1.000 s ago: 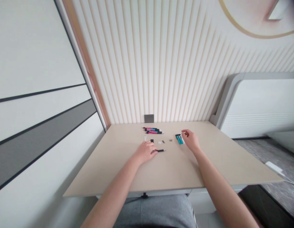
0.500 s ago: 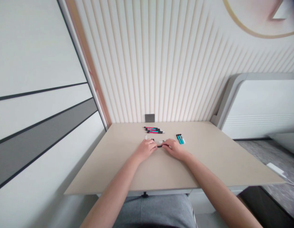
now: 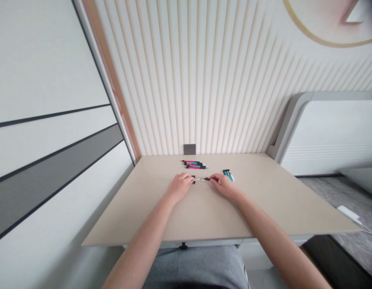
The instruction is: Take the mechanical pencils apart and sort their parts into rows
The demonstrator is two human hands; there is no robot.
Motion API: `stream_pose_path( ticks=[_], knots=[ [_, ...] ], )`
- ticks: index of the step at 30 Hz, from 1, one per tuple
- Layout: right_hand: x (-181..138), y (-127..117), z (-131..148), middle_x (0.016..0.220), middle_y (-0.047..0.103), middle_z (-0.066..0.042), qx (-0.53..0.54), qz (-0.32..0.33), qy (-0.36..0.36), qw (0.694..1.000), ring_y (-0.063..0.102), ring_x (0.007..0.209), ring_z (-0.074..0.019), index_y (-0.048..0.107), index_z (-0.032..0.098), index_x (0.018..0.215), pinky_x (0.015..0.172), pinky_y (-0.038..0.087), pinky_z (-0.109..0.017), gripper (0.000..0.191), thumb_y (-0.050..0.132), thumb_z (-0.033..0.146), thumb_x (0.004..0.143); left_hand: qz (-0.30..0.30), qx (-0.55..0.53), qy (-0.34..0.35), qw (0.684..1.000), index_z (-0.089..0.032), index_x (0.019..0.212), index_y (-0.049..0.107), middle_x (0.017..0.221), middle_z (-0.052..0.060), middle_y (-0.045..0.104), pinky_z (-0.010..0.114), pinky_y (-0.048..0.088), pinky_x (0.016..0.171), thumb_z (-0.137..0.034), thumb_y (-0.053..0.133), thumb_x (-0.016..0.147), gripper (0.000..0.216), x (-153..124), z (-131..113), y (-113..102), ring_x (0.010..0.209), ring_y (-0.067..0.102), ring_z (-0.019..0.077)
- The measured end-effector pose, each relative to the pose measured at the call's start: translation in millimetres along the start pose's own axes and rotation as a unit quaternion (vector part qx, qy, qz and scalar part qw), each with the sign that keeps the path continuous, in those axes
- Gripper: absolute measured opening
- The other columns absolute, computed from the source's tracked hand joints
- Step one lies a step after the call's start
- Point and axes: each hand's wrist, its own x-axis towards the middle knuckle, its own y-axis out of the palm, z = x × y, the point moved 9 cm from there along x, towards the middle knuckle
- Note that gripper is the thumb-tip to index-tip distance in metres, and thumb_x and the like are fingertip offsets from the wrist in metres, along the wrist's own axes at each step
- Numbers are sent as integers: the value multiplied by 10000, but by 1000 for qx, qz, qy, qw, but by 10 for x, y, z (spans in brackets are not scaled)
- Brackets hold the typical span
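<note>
My left hand (image 3: 179,187) is closed in a pinch on a thin white stick (image 3: 198,179), perhaps a pen refill, that points right. Across from it, my right hand (image 3: 222,185) pinches a short black pen part (image 3: 207,179). The stick's tip and the black part almost meet or touch; I cannot tell which. Small black pieces (image 3: 194,177) lie beside my left fingertips. Between the hands are little clear pieces (image 3: 202,180), too small to name. White tips (image 3: 184,172) show just beyond my left hand.
Several pens (image 3: 195,165) in black, pink and blue lie in a stack at the back of the beige table (image 3: 155,176). Teal and white pen barrels with black ends (image 3: 228,175) lie right of my right hand. A dark wall socket (image 3: 190,149) sits behind the table.
My hands have moved apart and slightly away from me. A white stick now shows in my left fingers, while the black part has shifted right with my right hand.
</note>
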Motion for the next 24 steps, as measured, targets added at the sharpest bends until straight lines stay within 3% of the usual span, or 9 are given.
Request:
stream_pose_path(
  ticks=[6,9,12,16,21,24],
  knots=[
    [-46,44,115,750,656,-7,30,28,-31,999,569,668,-144,621,194,1134,658,432,-261,288,465,282,910,3,-15,18,1000,-213,1022,677,940,43,637,321,424,806,-220,487,958,201,9,-47,10,904,586,182],
    [-79,125,227,814,679,-17,24,64,-73,995,581,678,-146,605,217,1191,665,439,-261,316,494,286,903,12,-16,44,999,-215,1034,681,927,45,629,319,423,811,-225,476,962,217,0,-105,26,889,581,178],
    [-93,199,342,948,699,-39,18,85,-114,990,620,789,-167,634,233,1149,745,455,-276,280,522,312,905,30,-20,81,996,-224,1046,681,911,43,624,310,420,819,-230,469,965,228,-15,-191,49,883,577,171],
    [-79,251,393,915,700,-52,0,85,-131,988,624,822,-182,672,219,1026,765,452,-283,228,491,321,932,41,-18,106,993,-218,1029,681,895,43,624,299,418,808,-240,469,965,223,-23,-279,63,866,579,166],
    [-66,229,332,900,698,-62,-26,71,-113,991,619,799,-183,672,197,973,744,444,-283,240,451,285,947,13,-5,66,998,-211,992,674,904,50,637,317,424,821,-234,458,963,219,-6,-177,0,888,588,178],
    [-65,207,295,875,699,-56,-41,68,-98,992,618,780,-182,677,193,943,732,440,-280,246,447,281,943,-39,-2,-27,999,-206,973,671,936,59,647,315,438,813,-217,465,949,208,-7,111,-132,899,593,186]
  ],
)
